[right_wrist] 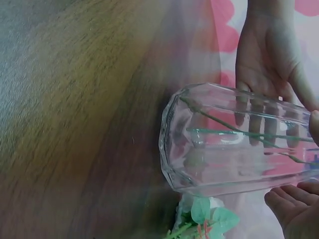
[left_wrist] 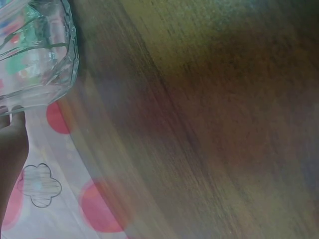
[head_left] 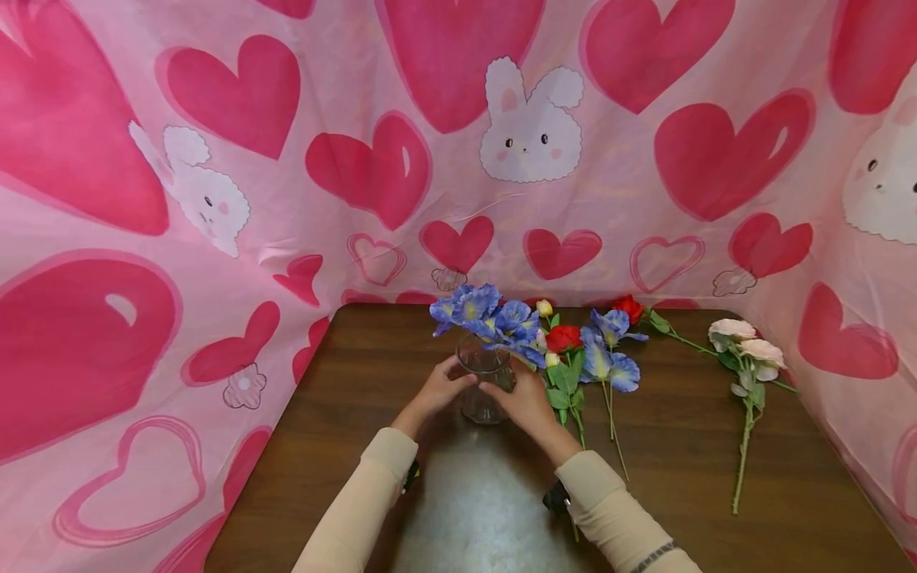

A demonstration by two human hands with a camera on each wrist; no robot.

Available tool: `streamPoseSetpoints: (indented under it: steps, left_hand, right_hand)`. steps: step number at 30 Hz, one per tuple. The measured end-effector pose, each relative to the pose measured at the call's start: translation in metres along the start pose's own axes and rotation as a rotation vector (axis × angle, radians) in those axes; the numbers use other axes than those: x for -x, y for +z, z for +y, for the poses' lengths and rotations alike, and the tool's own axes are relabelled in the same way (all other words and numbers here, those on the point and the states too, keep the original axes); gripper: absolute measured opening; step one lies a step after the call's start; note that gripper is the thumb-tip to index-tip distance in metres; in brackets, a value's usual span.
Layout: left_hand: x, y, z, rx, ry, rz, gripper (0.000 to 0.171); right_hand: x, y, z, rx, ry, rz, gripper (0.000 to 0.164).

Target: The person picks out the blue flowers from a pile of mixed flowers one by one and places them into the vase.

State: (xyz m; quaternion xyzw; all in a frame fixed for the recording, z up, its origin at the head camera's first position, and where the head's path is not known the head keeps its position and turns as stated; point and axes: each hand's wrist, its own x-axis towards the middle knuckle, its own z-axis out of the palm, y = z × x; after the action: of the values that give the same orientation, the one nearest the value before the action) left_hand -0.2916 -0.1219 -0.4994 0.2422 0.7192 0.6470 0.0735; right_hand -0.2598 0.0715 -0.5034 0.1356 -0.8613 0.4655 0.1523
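Note:
A clear faceted glass vase [head_left: 483,402] stands upright between both hands, with blue iris-like flowers [head_left: 490,314] spreading above its rim. Their green stems [right_wrist: 239,132] show through the glass in the right wrist view. My left hand [head_left: 440,391] holds the vase from the left; its fingers [right_wrist: 256,119] lie along the far side of the glass, thumb toward the front. From the right, my right hand [head_left: 528,399] holds it near the upper part, thumb at the front. In the left wrist view, the vase's base [left_wrist: 65,64] shows at upper left, with part of the left hand [left_wrist: 12,144] below.
Right of the vase lie a red rose [head_left: 564,338] with green leaves, blue flowers [head_left: 609,362] on thin stems, and another red rose [head_left: 628,309] farther back. Pale pink roses [head_left: 748,350] lie at far right. A pink heart-patterned cloth [head_left: 458,191] surrounds the brown table [head_left: 329,446].

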Motion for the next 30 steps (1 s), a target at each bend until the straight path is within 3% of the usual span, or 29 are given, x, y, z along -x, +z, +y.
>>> streamPoseSetpoints:
  steps: [7, 13, 17, 26, 30]
  left_hand:
    - [-0.001, 0.001, 0.000, 0.005, -0.011, 0.010, 0.045]
    - [0.000, 0.001, -0.001, 0.006, -0.033, 0.033, 0.044]
    - [0.000, 0.001, -0.002, -0.003, -0.033, 0.030, 0.045]
    - [-0.001, 0.001, -0.004, 0.005, -0.023, 0.016, 0.049]
    - [-0.001, 0.001, -0.004, 0.016, -0.038, 0.028, 0.047]
  right_hand:
    - [0.004, -0.015, 0.005, 0.068, 0.004, -0.001, 0.066]
    - [0.009, -0.039, 0.014, 0.118, 0.142, 0.001, 0.057]
    - [0.011, -0.060, 0.025, 0.140, 0.209, 0.050, 0.059]
    - [0.029, -0.105, 0.066, 0.191, 0.337, 0.230, 0.042]
    - [0.037, -0.120, 0.084, 0.250, 0.418, 0.253, 0.041]
